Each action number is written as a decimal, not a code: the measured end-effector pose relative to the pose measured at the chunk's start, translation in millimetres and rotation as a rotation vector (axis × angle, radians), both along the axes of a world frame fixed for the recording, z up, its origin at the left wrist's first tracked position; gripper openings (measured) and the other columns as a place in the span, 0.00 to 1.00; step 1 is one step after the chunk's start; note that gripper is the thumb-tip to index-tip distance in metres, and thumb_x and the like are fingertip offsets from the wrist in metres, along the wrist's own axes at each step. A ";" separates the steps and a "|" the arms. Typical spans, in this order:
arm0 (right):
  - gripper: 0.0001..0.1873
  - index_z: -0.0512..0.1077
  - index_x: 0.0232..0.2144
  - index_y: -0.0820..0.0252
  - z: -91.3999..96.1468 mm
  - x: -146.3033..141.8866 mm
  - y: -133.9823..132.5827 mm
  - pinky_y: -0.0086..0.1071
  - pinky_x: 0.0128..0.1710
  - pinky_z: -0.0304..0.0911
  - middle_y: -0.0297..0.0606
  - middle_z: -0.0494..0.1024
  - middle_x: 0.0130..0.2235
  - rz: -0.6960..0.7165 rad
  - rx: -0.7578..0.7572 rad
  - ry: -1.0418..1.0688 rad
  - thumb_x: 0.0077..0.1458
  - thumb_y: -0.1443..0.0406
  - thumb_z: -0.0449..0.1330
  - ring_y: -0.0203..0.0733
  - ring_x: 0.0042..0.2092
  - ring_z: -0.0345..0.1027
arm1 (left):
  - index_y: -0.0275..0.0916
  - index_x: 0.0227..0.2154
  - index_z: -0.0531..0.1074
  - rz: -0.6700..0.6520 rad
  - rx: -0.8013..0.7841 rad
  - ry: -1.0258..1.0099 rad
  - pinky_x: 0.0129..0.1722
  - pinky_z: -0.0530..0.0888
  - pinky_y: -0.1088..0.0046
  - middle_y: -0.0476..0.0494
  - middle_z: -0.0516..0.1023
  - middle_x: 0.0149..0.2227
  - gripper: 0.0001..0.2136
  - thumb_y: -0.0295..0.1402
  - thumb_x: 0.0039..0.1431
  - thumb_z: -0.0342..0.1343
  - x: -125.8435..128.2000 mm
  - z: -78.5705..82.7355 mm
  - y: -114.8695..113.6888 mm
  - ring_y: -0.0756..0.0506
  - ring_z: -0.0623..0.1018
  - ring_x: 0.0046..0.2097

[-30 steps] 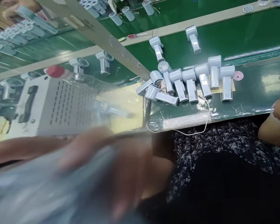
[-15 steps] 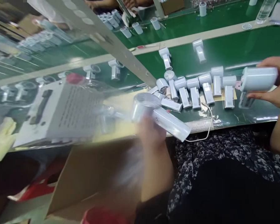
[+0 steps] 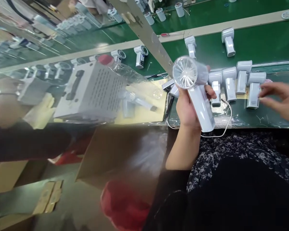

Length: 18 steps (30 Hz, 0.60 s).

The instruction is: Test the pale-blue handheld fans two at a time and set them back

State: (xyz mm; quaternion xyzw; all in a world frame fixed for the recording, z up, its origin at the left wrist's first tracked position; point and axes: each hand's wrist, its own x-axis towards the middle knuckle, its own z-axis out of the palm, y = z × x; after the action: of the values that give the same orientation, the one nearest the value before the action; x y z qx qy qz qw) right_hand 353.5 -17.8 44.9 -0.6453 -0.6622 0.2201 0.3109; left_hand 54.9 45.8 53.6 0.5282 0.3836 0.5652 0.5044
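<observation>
My left hand point(image 3: 186, 109) is shut around the handle of a pale blue handheld fan point(image 3: 203, 112), with its round clear grille raised toward me. My right hand point(image 3: 279, 98) hovers at the right with its fingers apart and holds nothing. Its fingertips are close to the end fan of a row of several similar fans point(image 3: 254, 94), which lie on a green bench mat point(image 3: 272, 117). My left hand partly hides the row's near end.
A printed grey box point(image 3: 91, 89) lies under clear plastic point(image 3: 137, 77) beside a red-capped bottle point(image 3: 104, 59). A white cable point(image 3: 228, 120) hangs off the bench edge. More fans stand on benches beyond. Below are a cardboard box point(image 3: 118, 154) and a red bag point(image 3: 122, 205).
My right hand has let go of the fan it held and now hangs open above the row. My left hand has lifted its fan and turned the grille toward me. The view has shifted.
</observation>
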 end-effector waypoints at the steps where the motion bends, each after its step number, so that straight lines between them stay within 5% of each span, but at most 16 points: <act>1: 0.23 0.77 0.57 0.55 3.8 -30.7 -1.6 0.51 0.52 0.74 0.48 0.84 0.45 0.195 -0.054 0.263 0.66 0.51 0.66 0.53 0.47 0.80 | 0.39 0.54 0.75 0.009 0.006 0.008 0.39 0.86 0.58 0.40 0.82 0.34 0.42 0.64 0.71 0.23 7.8 4.8 -0.9 0.41 0.84 0.35; 3: 0.28 0.73 0.60 0.53 6.4 -80.9 -1.7 0.46 0.49 0.79 0.44 0.84 0.47 0.495 -0.155 0.667 0.66 0.47 0.66 0.48 0.46 0.81 | 0.41 0.53 0.74 -0.021 -0.001 -0.012 0.42 0.86 0.56 0.41 0.81 0.35 0.42 0.62 0.72 0.20 18.9 12.7 -2.3 0.40 0.85 0.38; 5: 0.29 0.71 0.62 0.53 5.1 -111.7 1.8 0.40 0.44 0.81 0.43 0.83 0.49 0.625 -0.192 0.942 0.68 0.46 0.65 0.45 0.44 0.82 | 0.42 0.55 0.72 -0.075 0.006 -0.033 0.47 0.86 0.55 0.41 0.83 0.39 0.40 0.61 0.73 0.19 23.1 17.0 -1.0 0.41 0.86 0.41; 10: 0.27 0.71 0.58 0.57 9.2 -126.8 9.9 0.32 0.33 0.79 0.38 0.82 0.42 0.639 -0.246 1.182 0.66 0.48 0.68 0.39 0.35 0.78 | 0.54 0.70 0.56 -0.016 0.251 0.182 0.52 0.83 0.55 0.39 0.78 0.61 0.33 0.65 0.72 0.32 14.0 6.1 12.8 0.37 0.84 0.57; 14: 0.29 0.71 0.57 0.56 20.8 -117.9 10.5 0.34 0.30 0.79 0.38 0.80 0.40 0.582 -0.189 1.182 0.65 0.45 0.68 0.40 0.34 0.78 | 0.57 0.70 0.55 0.106 0.361 0.204 0.49 0.83 0.56 0.38 0.77 0.59 0.30 0.62 0.73 0.42 0.8 -33.7 17.8 0.36 0.82 0.59; 18: 0.33 0.70 0.57 0.52 26.1 -110.2 13.0 0.37 0.31 0.79 0.37 0.79 0.39 0.462 -0.112 1.144 0.61 0.42 0.70 0.42 0.34 0.76 | 0.48 0.55 0.66 0.361 0.444 0.100 0.35 0.79 0.68 0.45 0.77 0.39 0.20 0.53 0.69 0.57 -17.1 -88.6 19.5 0.44 0.80 0.38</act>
State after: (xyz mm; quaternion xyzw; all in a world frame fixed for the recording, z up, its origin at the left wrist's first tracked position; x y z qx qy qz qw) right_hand 243.3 -4.8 70.9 -0.2805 -0.5007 0.6271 0.5267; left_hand 37.9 65.3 -35.0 0.5762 0.3625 0.6893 0.2482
